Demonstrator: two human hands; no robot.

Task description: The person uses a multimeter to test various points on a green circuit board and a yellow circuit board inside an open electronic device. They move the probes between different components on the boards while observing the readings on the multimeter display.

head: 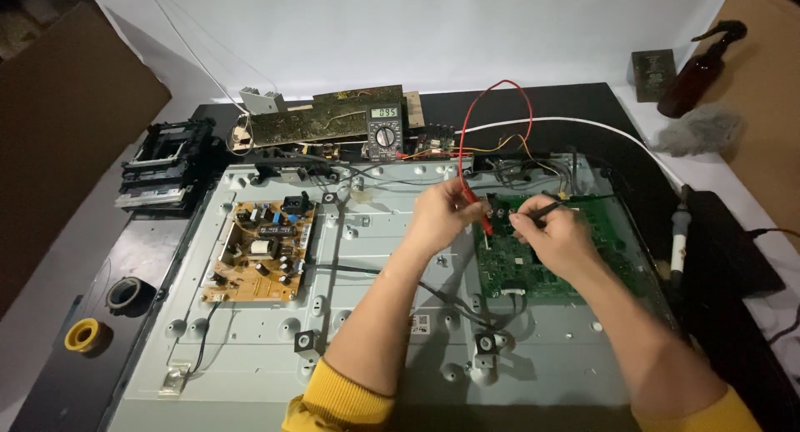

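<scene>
My left hand (440,215) pinches a red test probe (483,219) whose tip rests on the left edge of a green circuit board (508,265). My right hand (554,232) grips a black test probe (546,209) pointed at the same board's upper part. A red lead (479,115) loops back to a black multimeter (384,132) with a lit display at the rear. The green board is mounted on the grey metal back panel (375,332) of a flat screen. Both sleeves are yellow.
A tan power board (260,253) sits on the panel's left. Loose circuit boards (325,119) lie behind the meter. A black drive mechanism (167,161), two tape rolls (83,334), a soldering iron (679,240), a brown spray bottle (700,69) and grey cloth (700,130) surround the panel.
</scene>
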